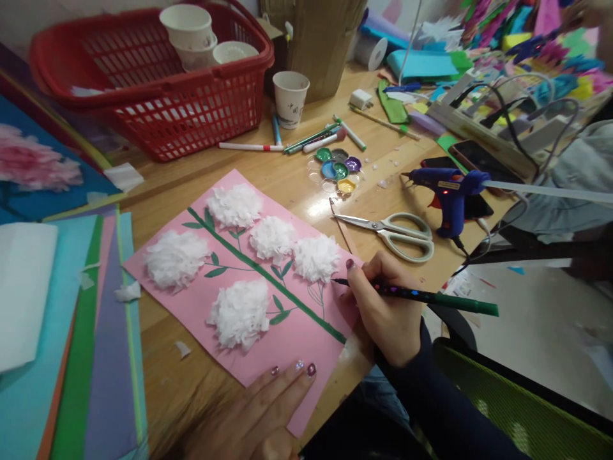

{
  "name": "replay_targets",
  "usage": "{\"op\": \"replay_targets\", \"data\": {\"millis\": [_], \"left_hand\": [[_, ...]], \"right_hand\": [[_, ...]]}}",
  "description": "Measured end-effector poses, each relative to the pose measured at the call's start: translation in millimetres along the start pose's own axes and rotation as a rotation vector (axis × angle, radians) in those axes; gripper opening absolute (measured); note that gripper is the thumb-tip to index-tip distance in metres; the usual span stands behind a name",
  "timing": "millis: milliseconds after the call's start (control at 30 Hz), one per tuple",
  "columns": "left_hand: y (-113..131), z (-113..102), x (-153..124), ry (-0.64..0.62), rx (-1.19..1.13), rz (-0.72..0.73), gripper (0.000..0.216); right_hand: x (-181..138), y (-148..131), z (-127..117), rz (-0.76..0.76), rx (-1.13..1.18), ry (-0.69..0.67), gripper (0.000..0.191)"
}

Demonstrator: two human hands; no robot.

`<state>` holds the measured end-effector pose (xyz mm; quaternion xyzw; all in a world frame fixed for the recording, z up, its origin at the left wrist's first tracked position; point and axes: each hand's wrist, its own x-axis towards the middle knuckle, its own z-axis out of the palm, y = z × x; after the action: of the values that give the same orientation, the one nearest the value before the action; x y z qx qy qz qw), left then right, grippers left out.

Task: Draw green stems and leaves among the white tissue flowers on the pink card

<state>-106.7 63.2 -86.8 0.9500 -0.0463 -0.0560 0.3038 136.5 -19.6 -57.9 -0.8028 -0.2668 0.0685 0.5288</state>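
Pen in grip: the right hand (390,310) held a marker (467,303), its length running rightward from a tip beside a white paper flower (316,259). The left hand (249,418) lay flat, grasping nothing, on the near edge of the pink sheet (287,338). Scissors (408,238) and a red basket (191,121) sat beyond on the wooden tabletop (186,390).

- Flowers (272,239) sit on the card (282,342).
- Basket (201,115) stands behind it, cups (186,29) inside.
- Sheets (108,358) lie left.
- Scissors (382,229) lie between card and glue gun (451,191).
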Motion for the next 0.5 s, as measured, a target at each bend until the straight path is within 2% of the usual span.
{"op": "replay_targets", "data": {"millis": [367,500], "left_hand": [[-0.6,0.5,0.1,0.018,0.044,0.018,0.010],[1.8,-3.6,7.4,0.061,0.101,0.040,0.026]], "right_hand": [[-0.1,1.5,0.2,-0.018,0.012,-0.034,0.033],[0.4,0.0,0.3,-0.091,-0.008,-0.034,0.036]]}}
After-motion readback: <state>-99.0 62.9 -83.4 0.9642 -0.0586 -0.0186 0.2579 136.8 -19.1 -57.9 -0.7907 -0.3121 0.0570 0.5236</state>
